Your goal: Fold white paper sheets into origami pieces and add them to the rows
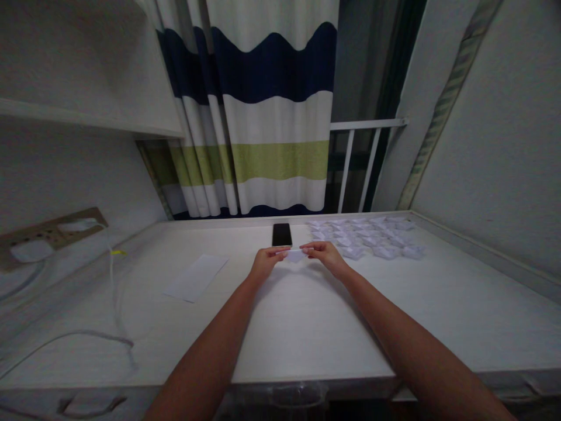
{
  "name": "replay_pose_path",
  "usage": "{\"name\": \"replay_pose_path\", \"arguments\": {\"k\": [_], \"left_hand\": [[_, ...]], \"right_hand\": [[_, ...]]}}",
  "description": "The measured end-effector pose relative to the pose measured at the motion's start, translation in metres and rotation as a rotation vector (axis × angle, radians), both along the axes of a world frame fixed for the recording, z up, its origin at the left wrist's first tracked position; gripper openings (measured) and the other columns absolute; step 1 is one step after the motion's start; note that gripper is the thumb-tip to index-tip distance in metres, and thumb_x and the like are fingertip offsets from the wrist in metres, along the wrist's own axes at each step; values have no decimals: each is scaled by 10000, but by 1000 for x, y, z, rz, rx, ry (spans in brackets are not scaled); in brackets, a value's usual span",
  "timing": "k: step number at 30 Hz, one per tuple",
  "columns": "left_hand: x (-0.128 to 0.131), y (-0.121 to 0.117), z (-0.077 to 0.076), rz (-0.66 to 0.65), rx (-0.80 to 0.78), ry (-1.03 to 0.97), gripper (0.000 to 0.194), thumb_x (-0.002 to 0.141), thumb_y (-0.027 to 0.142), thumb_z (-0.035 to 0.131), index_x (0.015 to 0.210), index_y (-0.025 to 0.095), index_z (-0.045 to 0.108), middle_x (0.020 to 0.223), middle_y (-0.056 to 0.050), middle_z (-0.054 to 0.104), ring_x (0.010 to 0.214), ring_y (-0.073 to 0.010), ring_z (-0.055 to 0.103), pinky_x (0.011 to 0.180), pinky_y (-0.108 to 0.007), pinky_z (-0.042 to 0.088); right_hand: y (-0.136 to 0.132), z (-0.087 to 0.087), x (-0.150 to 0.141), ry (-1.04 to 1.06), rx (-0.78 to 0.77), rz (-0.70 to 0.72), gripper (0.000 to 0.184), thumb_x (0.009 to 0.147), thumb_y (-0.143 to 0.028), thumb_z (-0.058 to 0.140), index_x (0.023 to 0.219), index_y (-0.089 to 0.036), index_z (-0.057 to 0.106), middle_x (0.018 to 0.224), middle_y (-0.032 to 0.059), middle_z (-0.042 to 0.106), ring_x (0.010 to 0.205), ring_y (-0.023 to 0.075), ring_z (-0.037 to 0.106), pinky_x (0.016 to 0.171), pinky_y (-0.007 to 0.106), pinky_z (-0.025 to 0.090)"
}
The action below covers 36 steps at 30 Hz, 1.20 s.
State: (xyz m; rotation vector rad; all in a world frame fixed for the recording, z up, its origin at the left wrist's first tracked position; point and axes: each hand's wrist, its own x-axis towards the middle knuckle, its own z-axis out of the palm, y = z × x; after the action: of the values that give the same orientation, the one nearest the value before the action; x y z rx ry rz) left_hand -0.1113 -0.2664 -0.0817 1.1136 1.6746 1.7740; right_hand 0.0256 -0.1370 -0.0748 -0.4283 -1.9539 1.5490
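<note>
The left hand [265, 262] and right hand [326, 256] are pinching a small white paper [295, 255] by its two sides. The paper is sitting between the two grips, over the table [307, 327]. A black phone [281, 234] is lying just past it, and folded papers [366, 237] are resting far right.

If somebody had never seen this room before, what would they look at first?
Probably the big curtain at the back, with its wavy dark blue band and green stripe. Next, maybe the two hands, left and right, holding a small piece of white paper between them over the desk. Then the rows of little folded white paper shapes at the desk's back, right of the black phone.
</note>
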Motion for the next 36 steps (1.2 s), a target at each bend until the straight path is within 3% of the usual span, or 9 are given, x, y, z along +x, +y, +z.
{"name": "replay_pose_path", "arguments": {"k": [10, 14, 29, 36], "left_hand": [[3, -2, 1, -68, -15, -122, 411, 501, 374, 733, 839, 144, 694, 875, -76, 677, 752, -168, 589, 666, -277, 480], [4, 0, 0, -61, -40, -158, 419, 478, 415, 738, 773, 121, 698, 832, -85, 675, 728, -168, 592, 645, -284, 491], [2, 6, -8, -49, -2, -27, 311, 533, 370, 706, 726, 126, 701, 754, -64, 684, 684, -164, 593, 623, -280, 498], [1, 4, -7, -78, -10, -17, 314, 548, 367, 693, 743, 122, 699, 766, -66, 684, 694, -161, 594, 620, -267, 493]], "right_hand": [[2, 0, -1, -7, 35, -20, 257, 570, -350, 657, 717, -146, 706, 606, 20, 639, 578, 113, 491, 607, 264, 376], [0, 1, -1, -13, 41, -23, 240, 566, -330, 661, 702, -137, 705, 571, 9, 621, 553, 102, 470, 585, 254, 362], [-12, 0, -3, -76, -126, 15, 232, 519, -339, 696, 644, -144, 694, 607, 23, 632, 586, 106, 520, 588, 244, 407], [-10, -1, -4, -68, -83, 6, 238, 522, -345, 687, 645, -141, 694, 601, 22, 630, 576, 108, 505, 586, 251, 387]]}}
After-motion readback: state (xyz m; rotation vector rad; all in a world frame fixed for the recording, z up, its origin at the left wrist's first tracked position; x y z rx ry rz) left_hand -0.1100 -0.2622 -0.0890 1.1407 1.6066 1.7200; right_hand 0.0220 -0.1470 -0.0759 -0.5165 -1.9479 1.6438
